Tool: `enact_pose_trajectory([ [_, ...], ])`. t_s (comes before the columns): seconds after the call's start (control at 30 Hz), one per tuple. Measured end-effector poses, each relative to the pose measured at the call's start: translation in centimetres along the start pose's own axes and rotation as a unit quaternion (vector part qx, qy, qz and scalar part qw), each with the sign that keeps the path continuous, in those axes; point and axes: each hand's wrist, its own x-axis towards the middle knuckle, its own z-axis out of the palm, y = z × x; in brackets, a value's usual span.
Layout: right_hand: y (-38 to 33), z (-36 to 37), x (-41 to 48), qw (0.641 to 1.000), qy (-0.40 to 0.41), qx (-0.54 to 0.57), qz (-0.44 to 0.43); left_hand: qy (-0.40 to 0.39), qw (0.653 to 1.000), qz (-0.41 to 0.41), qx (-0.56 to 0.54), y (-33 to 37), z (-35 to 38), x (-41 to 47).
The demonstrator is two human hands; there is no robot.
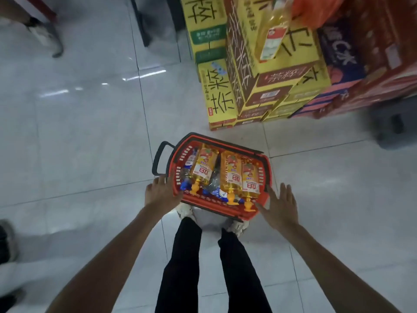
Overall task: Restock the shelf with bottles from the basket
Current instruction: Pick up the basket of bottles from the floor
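The red basket [212,206] is sitting on the tiled floor [90,132] just ahead of the person's shoes [186,212], and the bottles are lying in it on their sides, caps toward the near rim. The left hand [161,190] is resting on the rim's near left corner with fingers looking fairly straight, gripping no bottle. The right hand [279,206] is hovering spread wide just beside the near right corner, holding nothing. The likely trouble: the bottles are lying loose and piled, so lifting one could be setting its neighbours rolling, and a shove at one corner could be sliding the basket across the smooth tiles. Counting now: three yellow bottles [230,175] on top, at least two clear blue-capped bottles [214,182] partly hidden beneath them, and one more yellow bottle [270,35] sitting, blurred, on the stacked cartons [243,75] beyond the far rim.
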Motion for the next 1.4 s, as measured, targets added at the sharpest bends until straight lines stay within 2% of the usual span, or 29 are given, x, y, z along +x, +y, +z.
enact_pose_trajectory([
  [0.17,1.6,6.4,5.3,0.986,-0.001,0.131,0.099,-0.028,0.999,-0.018,-0.026,-1.3,6.1,6.5],
  [0.3,1.3,9.5,10.2,0.954,0.037,0.241,0.172,0.017,0.998,-0.03,-0.056,-1.9,9.7,11.9],
  [0.43,1.7,11.8,15.0,0.925,0.01,0.314,0.215,0.04,0.991,-0.074,-0.104,-1.8,12.7,16.3],
  [0.53,1.7,12.4,17.0,0.902,0.034,0.347,0.255,0.059,0.98,-0.109,-0.155,-1.3,13.5,18.8],
  [0.63,1.6,12.6,18.3,0.883,0.014,0.373,0.284,0.068,0.97,-0.152,-0.177,-1.1,13.6,20.7],
  [0.8,2.4,13.4,19.5,0.859,-0.004,0.373,0.35,0.036,0.967,-0.155,-0.199,-3.3,14.0,22.5],
  [0.9,2.4,12.7,18.9,0.866,-0.019,0.36,0.347,-0.022,0.967,-0.145,-0.207,-4.6,13.3,23.4],
  [1.03,2.1,11.9,18.8,0.88,-0.032,0.351,0.318,-0.105,0.949,-0.169,-0.243,-5.0,12.2,24.2],
  [1.2,1.8,10.7,17.5,0.887,-0.048,0.347,0.3,-0.131,0.935,-0.212,-0.253,-6.8,12.2,20.9],
  [1.4,-0.2,7.2,11.5,0.909,-0.101,0.297,0.275,-0.153,0.927,-0.231,-0.252,-11.2,10.8,11.1],
])
